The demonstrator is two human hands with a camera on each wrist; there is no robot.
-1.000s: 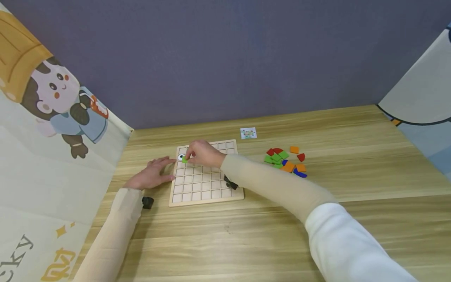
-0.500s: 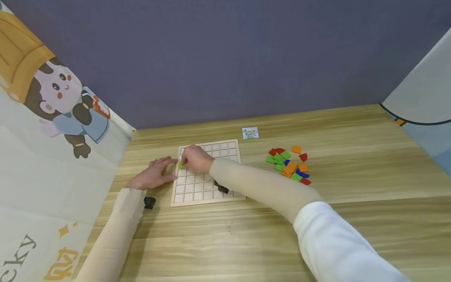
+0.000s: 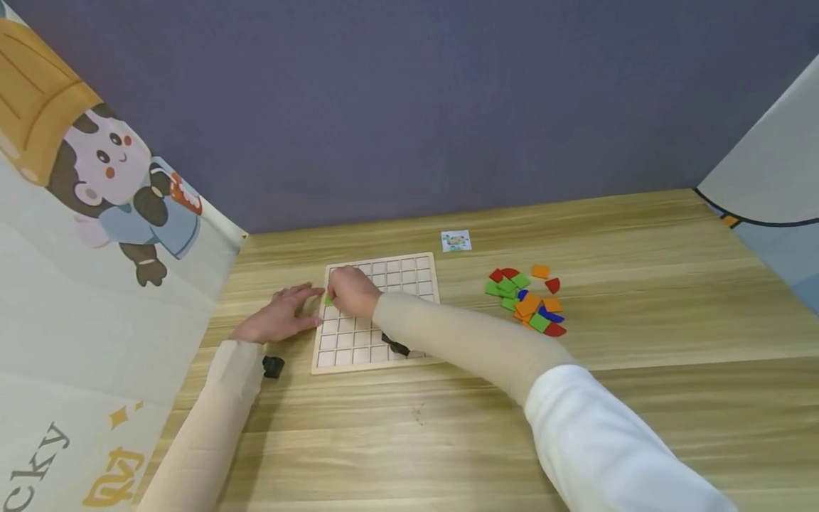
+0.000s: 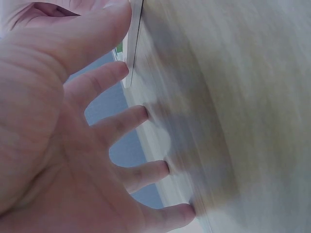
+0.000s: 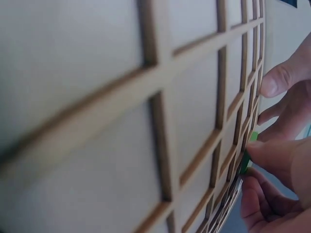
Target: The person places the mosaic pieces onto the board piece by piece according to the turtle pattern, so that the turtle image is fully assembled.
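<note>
A wooden grid board point(image 3: 345, 340) lies on the table, its square cells framed by raised strips. My right hand point(image 3: 353, 291) is over its upper left part. Thumb and fingertips pinch a green tile point(image 5: 245, 162) at the left column, as the right wrist view shows. Most of that tile is covered by the hand in the head view. My left hand point(image 3: 278, 318) lies spread at the board's left side, thumb and index finger at its edge. In the left wrist view the other fingertips of the left hand point(image 4: 73, 136) reach down to the tabletop.
Right of the board lies a loose pile of green, orange, red and blue tiles point(image 3: 527, 304), some overlapping. A small printed picture card point(image 3: 456, 240) is behind the board. A dark panel point(image 3: 461, 107) stands along the table's back edge.
My right hand has moved slightly left and toward me with the green tile, to the left column. The black-and-white eye tile seen earlier is now hidden behind it. The left hand stays put.
</note>
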